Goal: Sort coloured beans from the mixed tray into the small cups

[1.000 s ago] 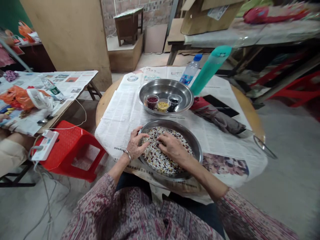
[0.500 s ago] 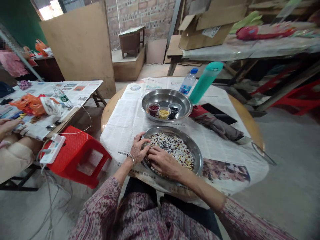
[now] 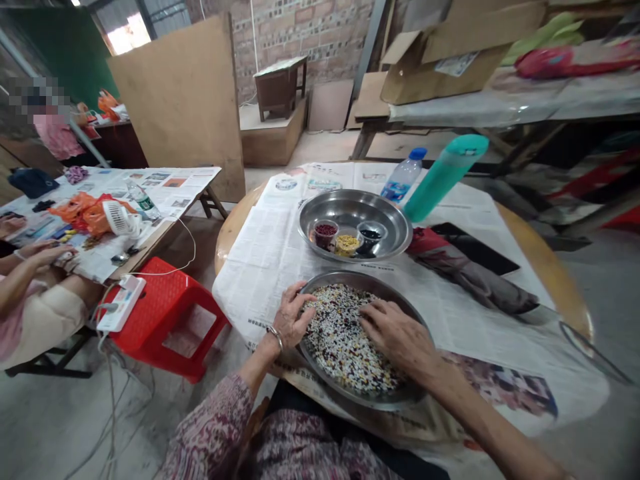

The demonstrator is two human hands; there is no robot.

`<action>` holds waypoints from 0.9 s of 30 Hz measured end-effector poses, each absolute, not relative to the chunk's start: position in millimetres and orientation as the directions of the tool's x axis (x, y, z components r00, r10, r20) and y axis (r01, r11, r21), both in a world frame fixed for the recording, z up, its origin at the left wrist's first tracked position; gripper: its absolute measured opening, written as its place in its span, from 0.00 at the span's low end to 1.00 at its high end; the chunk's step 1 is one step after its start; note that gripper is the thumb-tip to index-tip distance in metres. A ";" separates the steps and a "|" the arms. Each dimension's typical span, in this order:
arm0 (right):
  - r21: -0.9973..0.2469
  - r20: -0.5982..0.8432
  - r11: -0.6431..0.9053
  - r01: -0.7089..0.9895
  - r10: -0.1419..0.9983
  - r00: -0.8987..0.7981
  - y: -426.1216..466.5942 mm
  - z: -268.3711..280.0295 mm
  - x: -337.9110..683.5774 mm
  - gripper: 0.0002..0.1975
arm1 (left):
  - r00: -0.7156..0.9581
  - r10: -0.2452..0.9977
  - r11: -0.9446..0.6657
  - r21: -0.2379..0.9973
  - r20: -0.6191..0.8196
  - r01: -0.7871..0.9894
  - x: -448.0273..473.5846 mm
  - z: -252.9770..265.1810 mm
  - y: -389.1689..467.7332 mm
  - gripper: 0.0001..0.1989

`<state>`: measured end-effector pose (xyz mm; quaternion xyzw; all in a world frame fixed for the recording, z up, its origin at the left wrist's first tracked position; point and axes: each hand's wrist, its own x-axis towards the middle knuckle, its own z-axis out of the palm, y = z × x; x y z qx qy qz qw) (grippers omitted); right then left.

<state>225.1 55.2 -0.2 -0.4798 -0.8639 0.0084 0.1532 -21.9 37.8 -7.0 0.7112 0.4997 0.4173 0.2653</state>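
Observation:
A steel basin holds a mix of white, black, dark red and yellow grains and beans. At its left rim is my left hand, thumb and fingers apart around a gap over the grains. My right hand reaches over the right side, fingers bent and slightly spread, tips at the grains; the palm side is hidden. Behind stands a second steel basin with three clear cups: one of dark red beans, one of yellow beans, one of black beans.
Newspaper covers the round table. Toward the back stand a water bottle and a teal cylinder. A folded umbrella and a dark flat tablet-like thing lie at right. A red stool is on the left, near another person's hands.
My hands, close together at the basin's left side before, are now apart. The right hand has moved right across the grains. The whole view has shifted a little.

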 end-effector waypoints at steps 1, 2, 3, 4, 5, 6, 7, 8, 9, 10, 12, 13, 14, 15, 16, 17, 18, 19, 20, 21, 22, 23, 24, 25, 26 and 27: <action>-0.198 0.253 0.537 0.820 0.836 -0.486 45.6 -1.0 226.5 0.10 | 0.153 0.932 -0.361 0.793 0.329 0.492 -21.9 -6.6 37.7 0.10; -0.240 0.246 0.534 0.811 0.842 -0.481 35.7 -1.8 225.7 0.12 | 0.156 0.931 -0.362 0.790 0.329 0.495 -21.8 -6.0 37.6 0.10; -0.284 0.235 0.530 0.799 0.847 -0.477 26.3 -2.6 222.9 0.15 | 0.158 0.931 -0.362 0.788 0.328 0.498 -21.7 -5.2 37.5 0.10; -0.328 0.222 0.529 0.783 0.849 -0.480 18.0 -3.2 218.1 0.16 | 0.161 0.931 -0.362 0.786 0.327 0.501 -21.6 -4.4 37.5 0.10; -0.371 0.209 0.533 0.760 0.846 -0.491 11.3 -3.5 211.8 0.16 | 0.162 0.932 -0.361 0.785 0.325 0.503 -21.4 -3.4 37.5 0.10; -0.411 0.199 0.543 0.732 0.837 -0.509 6.7 -3.6 204.4 0.15 | 0.163 0.932 -0.360 0.784 0.323 0.505 -21.1 -2.4 37.6 0.10; -0.444 0.191 0.555 0.703 0.825 -0.532 4.2 -3.1 196.4 0.14 | 0.163 0.933 -0.358 0.784 0.321 0.507 -20.9 -1.5 37.8 0.10; -0.470 0.184 0.573 0.671 0.807 -0.560 4.1 -2.3 188.3 0.13 | 0.164 0.933 -0.358 0.782 0.320 0.510 -20.6 -0.7 38.0 0.11; -0.483 0.185 0.592 0.645 0.789 -0.586 5.9 -1.0 180.8 0.14 | 0.167 0.933 -0.358 0.780 0.319 0.513 -20.4 0.1 38.3 0.11; -0.482 0.192 0.612 0.627 0.772 -0.606 9.6 0.7 174.5 0.15 | 0.171 0.932 -0.360 0.777 0.319 0.516 -20.3 0.6 38.5 0.11; -0.449 0.216 0.645 0.619 0.750 -0.625 21.1 4.7 167.4 0.17 | 0.178 0.930 -0.366 0.774 0.321 0.517 -20.2 1.1 39.0 0.11; -0.424 0.228 0.654 0.627 0.747 -0.625 28.3 6.6 167.1 0.18 | 0.181 0.929 -0.370 0.773 0.324 0.515 -20.3 0.9 39.2 0.12; -0.400 0.240 0.656 0.640 0.749 -0.618 36.2 8.3 169.1 0.18 | 0.183 0.927 -0.374 0.774 0.327 0.512 -20.5 0.5 39.5 0.12; -0.378 0.250 0.648 0.661 0.759 -0.601 44.4 9.6 173.0 0.19 | 0.184 0.927 -0.374 0.775 0.327 0.509 -20.7 -0.2 39.7 0.13; -0.362 0.265 0.631 0.686 0.775 -0.573 52.6 10.4 178.5 0.20 | 0.184 0.928 -0.373 0.777 0.325 0.508 -20.9 -1.1 40.0 0.14; -0.357 0.287 0.602 0.714 0.798 -0.530 60.7 10.6 184.6 0.19 | 0.183 0.929 -0.371 0.779 0.323 0.506 -21.1 -2.1 40.2 0.16; -0.361 0.311 0.567 0.740 0.822 -0.477 68.1 10.3 190.7 0.19 | 0.183 0.929 -0.369 0.781 0.320 0.504 -21.4 -3.2 40.4 0.17; -0.370 0.333 0.528 0.764 0.843 -0.422 74.7 9.6 195.9 0.18 | 0.183 0.929 -0.369 0.783 0.320 0.500 -21.6 -4.2 40.6 0.19; -0.377 0.345 0.491 0.785 0.861 -0.373 79.9 8.6 199.2 0.17 | 0.186 0.928 -0.371 0.785 0.322 0.495 -21.7 -5.0 40.6 0.20; -0.377 0.346 0.460 0.804 0.875 -0.338 83.6 7.5 200.2 0.15 | 0.190 0.926 -0.377 0.787 0.325 0.489 -21.8 -5.5 40.6 0.20; -0.369 0.339 0.440 0.819 0.884 -0.323 85.5 6.5 198.4 0.15 | 0.194 0.925 -0.380 0.789 0.327 0.483 -21.9 -5.7 40.5 0.21; -0.354 0.326 0.435 0.828 0.887 -0.327 85.5 5.7 193.9 0.15 | 0.195 0.925 -0.381 0.792 0.327 0.477 -21.9 -5.6 40.3 0.21; -0.340 0.311 0.445 0.829 0.885 -0.347 83.8 5.1 187.0 0.17 | 0.194 0.926 -0.378 0.796 0.325 0.472 -21.8 -5.2 40.2 0.20; -0.332 0.297 0.468 0.819 0.876 -0.380 80.6 5.0 178.6 0.18 | 0.190 0.928 -0.372 0.801 0.320 0.469 -21.7 -4.6 40.0 0.20; -0.334 0.287 0.500 0.799 0.861 -0.419 76.2 5.2 169.4 0.19 | 0.184 0.931 -0.364 0.807 0.314 0.466 -21.6 -4.0 39.8 0.19; -0.339 0.277 0.535 0.774 0.843 -0.461 71.0 5.9 160.5 0.19 | 0.177 0.935 -0.356 0.812 0.309 0.463 -21.5 -3.4 39.6 0.19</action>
